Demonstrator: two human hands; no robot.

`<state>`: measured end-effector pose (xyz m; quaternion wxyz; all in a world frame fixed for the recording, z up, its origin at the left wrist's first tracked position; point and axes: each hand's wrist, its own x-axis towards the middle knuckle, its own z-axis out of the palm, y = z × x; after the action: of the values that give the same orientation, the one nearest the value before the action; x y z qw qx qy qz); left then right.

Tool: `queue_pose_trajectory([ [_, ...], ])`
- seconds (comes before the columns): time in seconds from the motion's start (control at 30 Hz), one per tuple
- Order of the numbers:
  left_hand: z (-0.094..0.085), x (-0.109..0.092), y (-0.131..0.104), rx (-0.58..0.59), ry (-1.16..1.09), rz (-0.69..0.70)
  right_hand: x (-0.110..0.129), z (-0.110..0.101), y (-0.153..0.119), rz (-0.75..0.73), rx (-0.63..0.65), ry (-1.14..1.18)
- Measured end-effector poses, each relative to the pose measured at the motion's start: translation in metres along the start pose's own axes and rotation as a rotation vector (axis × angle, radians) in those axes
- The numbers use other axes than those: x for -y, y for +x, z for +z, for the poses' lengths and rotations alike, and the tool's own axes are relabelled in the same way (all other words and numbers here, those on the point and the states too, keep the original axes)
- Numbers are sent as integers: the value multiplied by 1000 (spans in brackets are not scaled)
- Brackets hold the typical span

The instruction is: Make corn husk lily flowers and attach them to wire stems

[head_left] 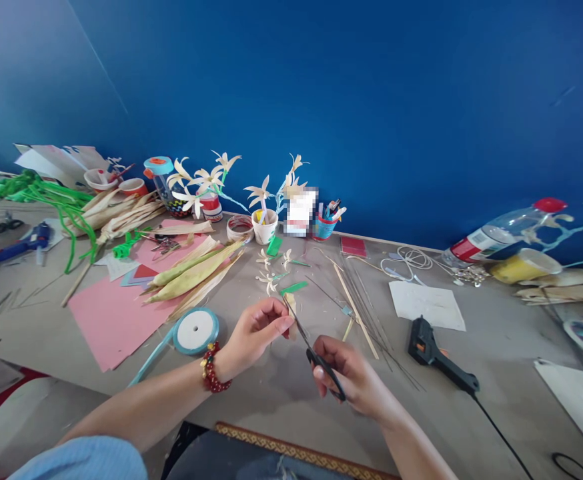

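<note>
My left hand (266, 327), with a red bead bracelet at the wrist, pinches a small pale husk piece (290, 305) above the table. Black-handled scissors (325, 372) are held in my right hand (344, 373), their blades reaching up and left to the husk piece. Behind the hands lie small cream husk flowers (269, 283) and a green strip (294, 288). A roll of light blue ribbon (196, 330) rests to the left of my left hand.
Pink paper (111, 320) and corn husks (191, 270) lie left. Thin wires (366, 300), a white sheet (426, 305) and a black glue gun (441, 357) lie right. Cups with flowers (265, 227) and pens (325, 227) stand by the blue wall, with a bottle (491, 237) further right.
</note>
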<state>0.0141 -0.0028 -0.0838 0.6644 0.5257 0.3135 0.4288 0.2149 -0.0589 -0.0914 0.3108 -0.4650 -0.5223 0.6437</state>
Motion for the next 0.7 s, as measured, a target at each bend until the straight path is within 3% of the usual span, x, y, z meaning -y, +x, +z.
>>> queue_pose_trajectory([
  [0.7,1,-2,-3,39,60,29,-2,1,1,-16,-32,-63],
])
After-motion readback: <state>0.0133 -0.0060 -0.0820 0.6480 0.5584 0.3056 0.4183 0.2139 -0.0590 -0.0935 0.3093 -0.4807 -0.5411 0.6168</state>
